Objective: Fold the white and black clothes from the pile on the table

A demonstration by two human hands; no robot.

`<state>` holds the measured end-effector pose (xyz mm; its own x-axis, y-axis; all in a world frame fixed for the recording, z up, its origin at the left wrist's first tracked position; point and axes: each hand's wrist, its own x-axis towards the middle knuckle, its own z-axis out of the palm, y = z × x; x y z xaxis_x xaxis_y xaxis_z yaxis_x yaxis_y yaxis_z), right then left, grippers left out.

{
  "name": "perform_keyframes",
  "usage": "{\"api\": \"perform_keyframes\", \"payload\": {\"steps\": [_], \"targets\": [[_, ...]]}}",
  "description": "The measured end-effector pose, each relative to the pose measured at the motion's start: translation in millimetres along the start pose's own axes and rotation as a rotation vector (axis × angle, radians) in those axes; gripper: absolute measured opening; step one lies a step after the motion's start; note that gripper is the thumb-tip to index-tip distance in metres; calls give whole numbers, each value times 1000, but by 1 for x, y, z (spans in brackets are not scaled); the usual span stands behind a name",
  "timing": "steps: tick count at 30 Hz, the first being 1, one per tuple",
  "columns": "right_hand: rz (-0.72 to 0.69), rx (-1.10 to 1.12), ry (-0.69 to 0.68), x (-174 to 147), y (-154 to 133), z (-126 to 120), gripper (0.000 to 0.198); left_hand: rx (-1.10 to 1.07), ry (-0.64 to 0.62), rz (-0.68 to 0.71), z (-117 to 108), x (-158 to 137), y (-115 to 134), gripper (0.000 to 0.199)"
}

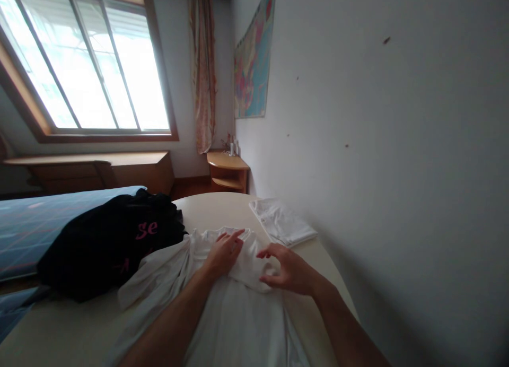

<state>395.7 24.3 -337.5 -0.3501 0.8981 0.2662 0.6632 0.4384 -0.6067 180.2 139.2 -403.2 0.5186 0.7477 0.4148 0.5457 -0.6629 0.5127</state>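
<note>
A white shirt [234,319] lies spread over the table in front of me, with one sleeve [159,266] out to the left and the other folded inward across the upper part. My left hand [226,253] rests on the cloth near the collar, its fingers stretched out. Just over the folded-in sleeve on the right is my right hand [288,269], thumb and fingers apart with nothing between them. Beyond it, a folded white garment [282,221] lies by the wall.
A black garment with pink letters [119,239] is heaped at the left of the cream table [214,203]. Behind it is a blue plaid bed [71,210]. The wall [397,171] runs close along the right. A corner shelf [227,161] stands at the back.
</note>
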Motion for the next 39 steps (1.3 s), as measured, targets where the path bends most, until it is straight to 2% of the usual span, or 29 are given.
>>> {"api": "perform_keyframes", "payload": {"steps": [3,5,8,13,17,21,25,29,32,39], "targets": [[71,-32,-140,-5,11,-7,55,54,-40,52,-2,-1,6,41],[92,-15,-182,-6,15,-7,54,66,-76,98,-1,0,7,37],[109,31,-187,-7,16,-3,48,61,-103,111,2,1,3,33],[176,56,-119,-9,17,-1,40,36,-31,-10,6,4,-1,31],[193,16,-65,-7,18,-3,24,49,-12,-43,4,5,2,27],[159,74,-116,-7,18,-4,23,65,-8,-55,1,3,7,26],[145,122,-196,-9,14,-3,25,91,-16,-55,2,5,14,37],[102,125,-204,-8,11,-1,24,78,-69,-85,5,19,21,38],[84,107,-207,-7,12,2,23,37,-95,-107,12,36,23,32],[95,121,-215,-5,16,5,24,-95,-57,-265,39,65,13,26]]}}
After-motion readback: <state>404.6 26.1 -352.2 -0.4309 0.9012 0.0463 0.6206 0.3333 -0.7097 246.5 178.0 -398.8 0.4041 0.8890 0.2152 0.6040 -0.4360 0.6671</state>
